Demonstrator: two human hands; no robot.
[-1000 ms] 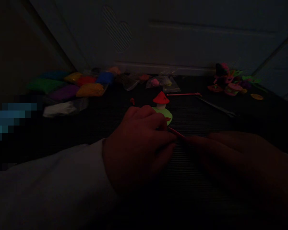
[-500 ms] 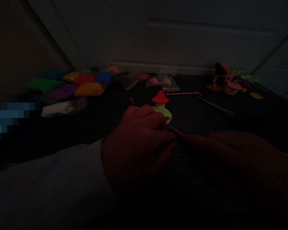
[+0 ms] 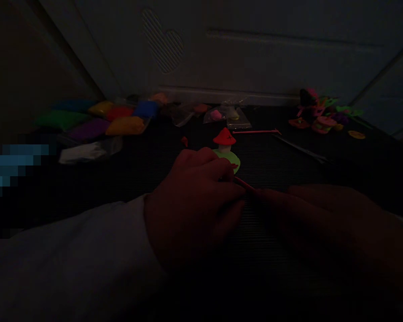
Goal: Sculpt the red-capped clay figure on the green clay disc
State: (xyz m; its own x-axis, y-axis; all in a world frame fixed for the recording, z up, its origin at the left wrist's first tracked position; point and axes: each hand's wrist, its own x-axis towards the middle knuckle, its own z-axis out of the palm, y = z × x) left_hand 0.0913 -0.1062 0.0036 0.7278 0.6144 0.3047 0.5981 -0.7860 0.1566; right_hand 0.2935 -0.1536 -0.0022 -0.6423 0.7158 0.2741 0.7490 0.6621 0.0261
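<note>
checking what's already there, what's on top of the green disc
On the disc stands a red-capped mushroom, with a small red piece in front. The left hand covers its near left part, so anything there is hidden.

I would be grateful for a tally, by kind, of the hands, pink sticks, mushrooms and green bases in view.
Hands: 2 (left hand, right hand)
Pink sticks: 2 (held stick, lying stick)
Mushroom: 1
Green base: 1
Total: 6
</note>
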